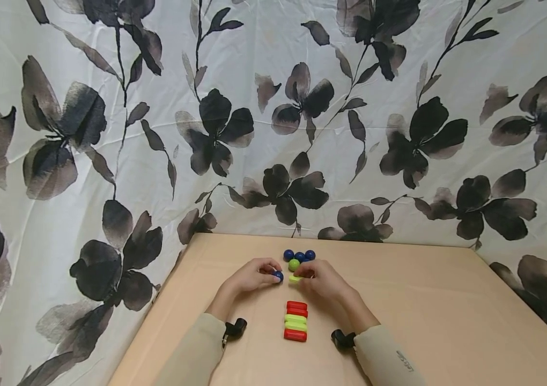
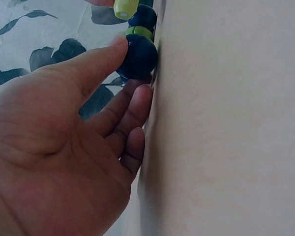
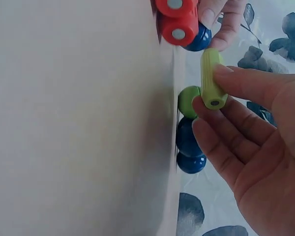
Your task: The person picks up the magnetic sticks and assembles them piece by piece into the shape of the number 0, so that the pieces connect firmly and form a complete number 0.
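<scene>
My left hand (image 1: 253, 277) pinches a dark blue ball (image 1: 278, 276) between thumb and fingertips, just over the table. In the left wrist view, the thumb lies against the side of this ball (image 2: 137, 56). Opposite it, my right hand (image 1: 325, 280) holds a short yellow-green magnetic rod (image 3: 214, 81) between thumb and fingers. A round metal spot shows at the rod's end. The rod points toward the left hand's ball, with a small gap between them in the head view. Right behind the rod sits a green ball (image 1: 294, 265).
Several blue balls (image 1: 289, 255) cluster behind the green one, partly hidden by the right hand. Nearer me, red rods (image 1: 295, 335) and yellow-green rods (image 1: 295, 322) lie side by side in a column on the tan table (image 1: 428, 311). A floral cloth (image 1: 273, 150) hangs behind.
</scene>
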The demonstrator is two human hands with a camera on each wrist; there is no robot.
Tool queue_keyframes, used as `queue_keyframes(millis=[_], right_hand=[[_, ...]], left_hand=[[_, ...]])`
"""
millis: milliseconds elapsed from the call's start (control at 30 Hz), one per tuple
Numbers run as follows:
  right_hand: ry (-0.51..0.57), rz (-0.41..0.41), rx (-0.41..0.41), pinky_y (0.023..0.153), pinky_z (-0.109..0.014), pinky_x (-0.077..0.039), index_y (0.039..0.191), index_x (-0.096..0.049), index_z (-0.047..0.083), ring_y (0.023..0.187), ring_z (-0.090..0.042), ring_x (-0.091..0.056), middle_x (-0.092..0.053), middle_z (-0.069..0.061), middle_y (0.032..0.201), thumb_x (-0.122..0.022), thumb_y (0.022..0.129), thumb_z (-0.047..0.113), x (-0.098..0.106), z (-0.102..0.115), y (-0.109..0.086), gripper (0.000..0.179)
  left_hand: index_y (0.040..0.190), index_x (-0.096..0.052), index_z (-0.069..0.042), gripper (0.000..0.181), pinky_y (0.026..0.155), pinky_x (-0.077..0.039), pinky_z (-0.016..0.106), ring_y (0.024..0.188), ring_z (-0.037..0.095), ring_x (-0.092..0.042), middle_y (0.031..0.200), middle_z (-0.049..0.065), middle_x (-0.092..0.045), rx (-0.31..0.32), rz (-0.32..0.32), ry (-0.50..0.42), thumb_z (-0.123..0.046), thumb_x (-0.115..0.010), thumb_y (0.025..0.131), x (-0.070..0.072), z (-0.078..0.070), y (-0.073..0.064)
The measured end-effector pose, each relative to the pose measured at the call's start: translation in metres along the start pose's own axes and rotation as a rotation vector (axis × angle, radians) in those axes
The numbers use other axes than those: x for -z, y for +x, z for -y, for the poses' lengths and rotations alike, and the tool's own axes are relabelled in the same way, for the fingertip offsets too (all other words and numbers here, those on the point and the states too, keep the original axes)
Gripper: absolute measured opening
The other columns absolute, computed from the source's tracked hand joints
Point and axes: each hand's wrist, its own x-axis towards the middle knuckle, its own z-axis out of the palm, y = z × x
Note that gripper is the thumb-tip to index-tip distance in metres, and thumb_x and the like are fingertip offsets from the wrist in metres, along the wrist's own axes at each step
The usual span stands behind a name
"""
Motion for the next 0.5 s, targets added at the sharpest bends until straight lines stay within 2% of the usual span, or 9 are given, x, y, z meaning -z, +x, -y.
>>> queue_keyframes(millis=[267, 500], right_hand=[[-0.003, -0.023, 0.022, 0.079, -0.025, -0.055, 0.103, -0.082, 0.015, 0.088, -0.017, -0.06, -0.073, 0.004, 0.096, -0.076, 0.091, 0.0, -0.0063, 0.0024, 0.0058, 0.02], [0.019, -0.001, 0.019, 0.08, -0.024, -0.055, 0.102, -0.083, 0.014, 0.088, -0.016, -0.061, -0.076, 0.004, 0.096, -0.075, 0.091, -0.001, -0.0088, 0.0008, 0.0086, 0.02]], left_hand=[[0.118, -0.071, -0.019, 0.018, 0.104, -0.049, 0.046, 0.105, 0.019, -0.064, 0.112, 0.001, -0.073, -0.011, 0.013, -0.02, -0.018, -0.071, 0.1, -0.002, 0.0021, -0.0003], [0.12, -0.071, -0.017, 0.02, 0.104, -0.049, 0.045, 0.105, 0.019, -0.064, 0.114, 0.002, -0.073, -0.004, 0.028, -0.019, -0.018, -0.071, 0.1, -0.0028, 0.0016, -0.0009]])
